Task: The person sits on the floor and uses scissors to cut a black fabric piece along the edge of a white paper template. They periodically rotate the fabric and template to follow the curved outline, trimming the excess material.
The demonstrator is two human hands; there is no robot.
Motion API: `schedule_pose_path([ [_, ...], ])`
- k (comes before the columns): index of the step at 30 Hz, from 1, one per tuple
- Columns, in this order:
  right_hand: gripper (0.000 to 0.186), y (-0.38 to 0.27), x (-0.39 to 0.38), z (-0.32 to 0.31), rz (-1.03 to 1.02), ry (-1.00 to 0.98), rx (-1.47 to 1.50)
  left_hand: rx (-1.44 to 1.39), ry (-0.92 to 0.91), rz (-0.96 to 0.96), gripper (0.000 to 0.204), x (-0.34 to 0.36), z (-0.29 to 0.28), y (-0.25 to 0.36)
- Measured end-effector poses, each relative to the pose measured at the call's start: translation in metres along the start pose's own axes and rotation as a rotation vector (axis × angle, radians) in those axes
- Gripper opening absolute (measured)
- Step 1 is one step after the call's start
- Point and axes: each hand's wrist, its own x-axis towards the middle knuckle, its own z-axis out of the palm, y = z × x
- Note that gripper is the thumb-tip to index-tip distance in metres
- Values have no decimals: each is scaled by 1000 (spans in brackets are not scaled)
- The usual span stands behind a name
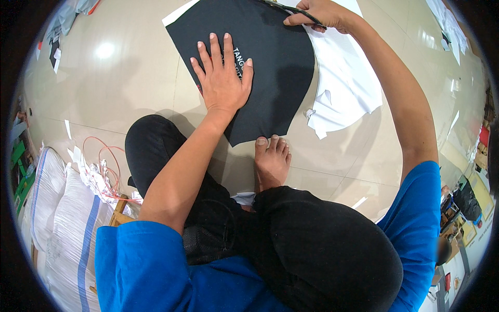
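A black fabric piece [280,88] with white lettering lies flat on the floor in front of me. My left hand [221,78] presses on it near its left edge, palm down with the fingers spread. At the top right, my right hand [314,14] is closed round the dark handle of a pair of scissors [300,12]. The blades reach left along the far edge of the black piece, and their tips are cut off by the picture's upper edge. White fabric [345,83] spreads out to the right, partly under my right wrist.
My bare foot [273,161] rests at the near edge of the black piece. Stuffed white sacks [73,229] with blue stripes stand at the lower left, beside white scraps and a thin red cord [118,171]. Small white scraps dot the tiled floor [130,88]. Assorted goods line the right rim.
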Motion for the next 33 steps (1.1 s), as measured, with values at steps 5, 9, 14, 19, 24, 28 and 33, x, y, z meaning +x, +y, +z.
schedule_pose_path([
  [5, 38, 3, 2, 2, 8, 19, -36, 0, -1, 1, 80, 0, 0, 0],
  [9, 37, 3, 1, 5, 12, 25, -29, 3, 2, 4, 80, 0, 0, 0],
  [14, 40, 2, -2, 8, 22, 24, -1, 30, -25, -12, 82, 1, -1, 1],
  [19, 49, -11, -5, 14, 36, 60, -64, 19, -8, -11, 80, 1, -1, 0],
  [24, 50, -13, 3, 16, 32, 69, -43, 7, -4, -7, 79, 1, -3, 3],
  [28, 49, -15, 8, 18, 37, 81, -31, 8, 5, 3, 79, 2, -4, 1],
  [33, 47, 7, 15, 33, -75, 191, -78, -13, -12, -6, 79, 2, -7, 4],
])
